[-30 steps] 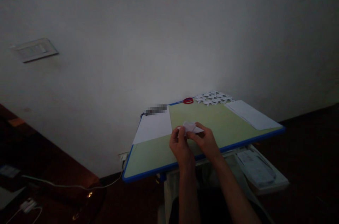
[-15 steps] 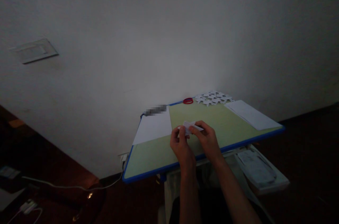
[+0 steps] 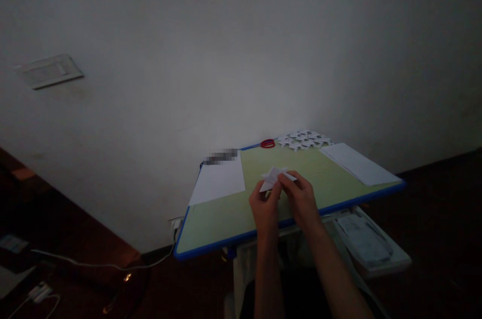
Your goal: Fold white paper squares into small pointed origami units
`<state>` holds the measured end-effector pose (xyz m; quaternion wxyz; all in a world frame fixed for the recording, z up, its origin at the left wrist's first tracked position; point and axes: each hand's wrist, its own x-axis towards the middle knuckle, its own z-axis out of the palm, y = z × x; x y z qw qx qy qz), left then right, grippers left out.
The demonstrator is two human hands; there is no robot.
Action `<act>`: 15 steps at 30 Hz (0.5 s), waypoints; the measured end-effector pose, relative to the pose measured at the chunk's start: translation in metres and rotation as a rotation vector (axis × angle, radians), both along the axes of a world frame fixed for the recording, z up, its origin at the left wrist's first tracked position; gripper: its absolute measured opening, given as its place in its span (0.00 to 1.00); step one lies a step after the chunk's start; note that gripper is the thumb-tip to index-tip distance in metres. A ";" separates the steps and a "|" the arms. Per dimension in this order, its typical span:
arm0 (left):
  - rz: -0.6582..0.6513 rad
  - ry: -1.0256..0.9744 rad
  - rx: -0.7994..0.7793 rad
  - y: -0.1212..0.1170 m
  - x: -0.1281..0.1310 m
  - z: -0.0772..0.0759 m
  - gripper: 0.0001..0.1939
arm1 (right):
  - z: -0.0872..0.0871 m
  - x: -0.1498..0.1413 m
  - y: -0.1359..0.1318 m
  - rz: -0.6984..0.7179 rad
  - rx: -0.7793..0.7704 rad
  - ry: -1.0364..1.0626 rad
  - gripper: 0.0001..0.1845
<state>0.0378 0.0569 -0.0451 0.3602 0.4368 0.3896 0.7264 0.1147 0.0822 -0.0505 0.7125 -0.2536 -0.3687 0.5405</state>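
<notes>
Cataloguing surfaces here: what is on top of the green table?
Scissors, folded white pieces, a white sheet at left, white paper at right and a pixelated item. The left hand, right hand and held paper cover part of the table; what's beneath is hidden.

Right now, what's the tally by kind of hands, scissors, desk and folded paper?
Hands: 2 (left hand, right hand)
Scissors: 1
Desk: 1
Held folded paper: 1
Total: 5, excluding the folded pieces by the wall, too crowded to count

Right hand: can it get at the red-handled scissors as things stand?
Probably, once freed: the right hand is pinching the folded paper along with the left hand. Green tabletop, with no visible obstacle, lies toward the scissors at the far edge.
</notes>
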 end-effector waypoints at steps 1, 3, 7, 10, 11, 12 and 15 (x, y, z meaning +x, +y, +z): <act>0.004 0.006 -0.009 -0.001 0.000 0.001 0.15 | 0.000 0.000 0.000 0.001 0.000 -0.004 0.11; 0.016 0.016 -0.022 -0.002 0.001 0.004 0.15 | 0.000 0.000 0.000 0.014 0.004 0.003 0.11; 0.057 0.020 -0.043 -0.005 0.003 0.009 0.15 | 0.001 0.000 -0.001 0.046 0.004 0.035 0.10; 0.089 0.015 -0.043 -0.006 0.003 0.010 0.13 | 0.002 0.000 -0.002 0.035 -0.031 0.027 0.13; 0.092 0.017 -0.042 -0.006 0.003 0.010 0.13 | 0.002 0.000 -0.002 0.028 -0.040 0.032 0.14; 0.090 0.024 -0.043 -0.007 0.002 0.010 0.13 | 0.003 -0.001 -0.002 0.019 -0.045 0.041 0.14; 0.071 0.069 -0.045 -0.007 0.001 0.008 0.12 | 0.004 -0.001 -0.003 0.005 -0.042 0.071 0.14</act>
